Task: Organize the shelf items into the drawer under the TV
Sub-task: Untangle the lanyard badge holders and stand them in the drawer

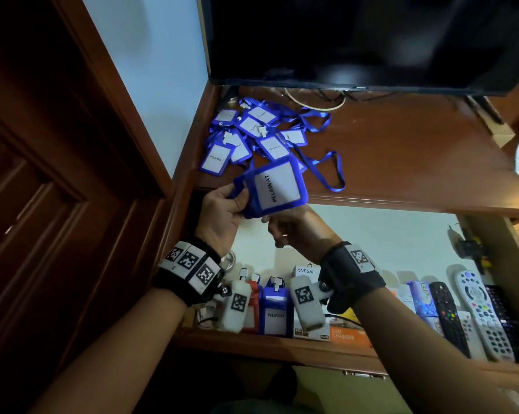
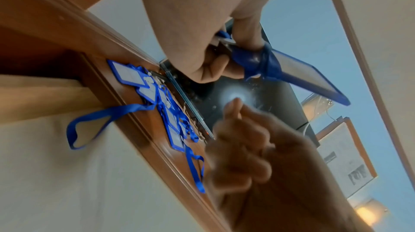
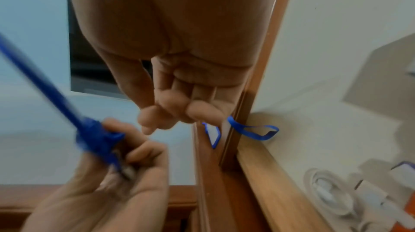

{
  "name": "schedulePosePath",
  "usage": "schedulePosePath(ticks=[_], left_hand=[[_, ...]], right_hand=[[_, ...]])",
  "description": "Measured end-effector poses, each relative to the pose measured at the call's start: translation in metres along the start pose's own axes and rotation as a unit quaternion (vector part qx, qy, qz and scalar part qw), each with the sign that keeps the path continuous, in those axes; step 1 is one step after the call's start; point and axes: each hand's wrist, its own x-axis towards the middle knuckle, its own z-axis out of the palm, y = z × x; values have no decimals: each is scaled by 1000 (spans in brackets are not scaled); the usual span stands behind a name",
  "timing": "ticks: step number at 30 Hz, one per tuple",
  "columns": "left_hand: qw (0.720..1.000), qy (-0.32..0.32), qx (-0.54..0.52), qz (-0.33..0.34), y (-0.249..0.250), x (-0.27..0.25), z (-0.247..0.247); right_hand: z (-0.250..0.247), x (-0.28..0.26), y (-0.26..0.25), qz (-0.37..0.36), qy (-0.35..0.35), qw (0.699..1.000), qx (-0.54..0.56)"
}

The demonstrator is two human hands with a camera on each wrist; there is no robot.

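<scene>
1. The left hand grips a blue badge holder by its top end, where the lanyard is wound into a bundle; thumb and fingers curl round that bundle, and the card reads "PELAWAT".
2. The right hand hangs just under the holder with its fingers curled in; it appears to grip nothing, though blur makes this uncertain.
3. The holder is in the air over the front edge of the shelf, above the open drawer.
4. Behind it, a pile of badge holders with loose lanyards lies on the shelf under the TV.
5. In the drawer, one blue holder stands upright beside boxes and remotes.
6. Step in hand, as I judge it: wrapping is done and stowing comes next. That calls for lowering the holder beside the standing one without letting the lanyard unwind.
</scene>
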Motion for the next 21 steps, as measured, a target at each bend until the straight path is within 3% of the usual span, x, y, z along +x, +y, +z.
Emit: schedulePosePath(ticks=[3,6,8,11,13,18,21], left_hand=[[991,16,133,7,-2,8,-19],[942,-36,333,-14,-17,16,-39],[876,-96,472,-29,-28,20,-49],[701,-242,664,-94,-43,20,-52],[621,-304,711,-130,-60,17,-52],[533,-408,726,-146,-88,5,-40],[509,-441,726,-142,-92,1,-33]], right_hand=[[-25,18,15,37,82,995,-43],[-51,40,33,85,192,976,-49],[-66,53,44,109,241,961,-84],[-79,75,56,115,297,937,-145],[-85,93,55,89,338,912,-217],[-88,124,36,-17,350,810,-470],[-83,135,29,-53,329,749,-573]])
